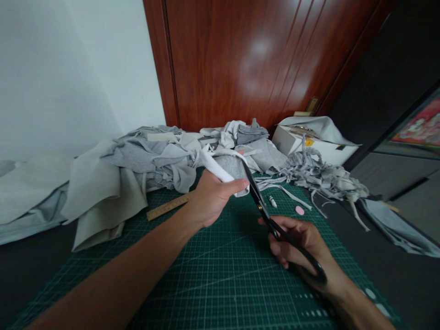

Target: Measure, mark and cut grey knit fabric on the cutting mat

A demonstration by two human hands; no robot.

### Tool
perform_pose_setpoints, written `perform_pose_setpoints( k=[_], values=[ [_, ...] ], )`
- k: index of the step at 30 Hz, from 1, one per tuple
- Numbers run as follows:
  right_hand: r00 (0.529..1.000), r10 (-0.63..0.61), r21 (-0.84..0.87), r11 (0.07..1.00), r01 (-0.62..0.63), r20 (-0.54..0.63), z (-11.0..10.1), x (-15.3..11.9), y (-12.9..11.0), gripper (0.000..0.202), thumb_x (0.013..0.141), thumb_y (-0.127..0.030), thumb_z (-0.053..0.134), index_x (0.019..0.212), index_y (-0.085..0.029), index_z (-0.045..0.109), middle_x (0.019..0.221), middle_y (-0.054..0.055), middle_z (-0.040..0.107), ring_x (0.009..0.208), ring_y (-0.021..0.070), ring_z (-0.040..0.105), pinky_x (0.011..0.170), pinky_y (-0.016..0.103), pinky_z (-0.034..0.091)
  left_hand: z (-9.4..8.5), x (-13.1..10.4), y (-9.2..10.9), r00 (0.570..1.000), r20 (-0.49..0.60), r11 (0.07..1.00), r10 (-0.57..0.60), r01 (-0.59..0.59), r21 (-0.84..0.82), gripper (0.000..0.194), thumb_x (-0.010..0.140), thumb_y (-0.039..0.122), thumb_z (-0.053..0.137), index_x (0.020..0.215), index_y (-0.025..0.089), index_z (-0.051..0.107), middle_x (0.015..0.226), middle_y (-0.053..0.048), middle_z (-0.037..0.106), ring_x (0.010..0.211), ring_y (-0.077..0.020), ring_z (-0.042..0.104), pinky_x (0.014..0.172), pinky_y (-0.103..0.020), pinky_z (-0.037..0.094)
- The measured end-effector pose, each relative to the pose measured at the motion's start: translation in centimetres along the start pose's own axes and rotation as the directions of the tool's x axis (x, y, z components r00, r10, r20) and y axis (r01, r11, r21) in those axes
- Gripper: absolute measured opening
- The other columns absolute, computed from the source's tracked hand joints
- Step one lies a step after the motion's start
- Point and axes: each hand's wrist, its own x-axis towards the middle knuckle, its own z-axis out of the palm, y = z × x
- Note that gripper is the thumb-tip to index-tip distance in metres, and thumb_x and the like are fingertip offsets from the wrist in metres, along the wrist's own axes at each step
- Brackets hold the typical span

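My left hand (216, 195) pinches a piece of grey and white fabric (230, 166) between thumb and fingers, holding it above the mat. Its white edge folds toward me, and part of it hides behind my fingers. My right hand (302, 247) grips black-handled scissors (263, 208), fingers in the loops. The blades point up and away, beside the fabric's right edge near my left thumb. Whether they touch the cloth I cannot tell. Below both hands spreads a green cutting mat (220, 284) with a printed grid.
Heaped grey cloth (154, 156) lies along the back and left. A wooden ruler (168, 206) rests left of my hand. Cut strips (316, 176) pile up at the right before a white box (309, 142). A pink disc (299, 210) and a small white item (272, 201) lie nearby.
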Motion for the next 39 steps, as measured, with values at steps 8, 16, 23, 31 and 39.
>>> perform_pose_setpoints(
  k=[8,16,23,31,39],
  values=[
    [1.000,0.025,-0.032,0.999,-0.025,0.011,0.5,0.3,-0.4,0.051,0.068,-0.035,0.094,0.112,-0.017,0.075,0.073,-0.002,0.063,0.050,0.0073,0.048,0.044,0.020,0.041,-0.1,0.2,-0.3,0.999,0.034,1.000,0.018,-0.018,0.019,0.068,0.064,0.012,0.090,0.128,0.020,0.069,0.115,-0.005,0.075,0.119,-0.0263,0.065,0.116,-0.045,0.041],
    [0.999,0.022,-0.103,0.994,-0.018,0.030,0.8,3.0,-1.5,0.054,0.065,-0.034,0.094,0.111,-0.015,0.074,0.073,-0.003,0.065,0.050,0.0072,0.050,0.045,0.020,0.041,-0.6,1.3,0.3,0.999,-0.028,0.999,0.031,-0.030,0.035,0.059,0.060,0.010,0.092,0.114,0.019,0.072,0.106,-0.002,0.074,0.108,-0.0224,0.067,0.108,-0.040,0.047],
    [0.986,-0.008,-0.092,0.996,0.024,0.166,0.5,6.6,-2.4,0.044,0.069,-0.026,0.086,0.109,-0.013,0.075,0.069,-0.003,0.067,0.048,0.0082,0.054,0.045,0.021,0.043,-2.0,2.5,1.5,0.997,-0.075,1.000,-0.002,0.003,0.009,0.064,0.054,0.012,0.095,0.112,0.019,0.071,0.097,-0.002,0.073,0.091,-0.0204,0.067,0.096,-0.041,0.053],
    [0.980,-0.061,0.013,0.998,0.059,0.189,0.9,5.7,-0.8,0.044,0.074,-0.026,0.085,0.115,-0.015,0.076,0.067,-0.003,0.066,0.046,0.0082,0.052,0.044,0.021,0.041,-3.0,1.8,1.4,0.999,-0.033,1.000,0.021,-0.021,-0.009,0.071,0.058,0.008,0.092,0.124,0.023,0.068,0.106,-0.002,0.076,0.106,-0.0214,0.069,0.107,-0.043,0.047],
    [0.979,-0.082,-0.029,0.996,0.089,0.185,0.3,5.3,-0.2,0.047,0.076,-0.029,0.087,0.120,-0.016,0.074,0.070,-0.003,0.065,0.047,0.0083,0.051,0.044,0.021,0.042,-2.5,1.9,1.0,0.999,-0.023,0.999,0.040,-0.040,0.000,0.071,0.056,0.007,0.091,0.121,0.022,0.068,0.105,-0.001,0.077,0.101,-0.0204,0.071,0.103,-0.041,0.050]
  ],
)
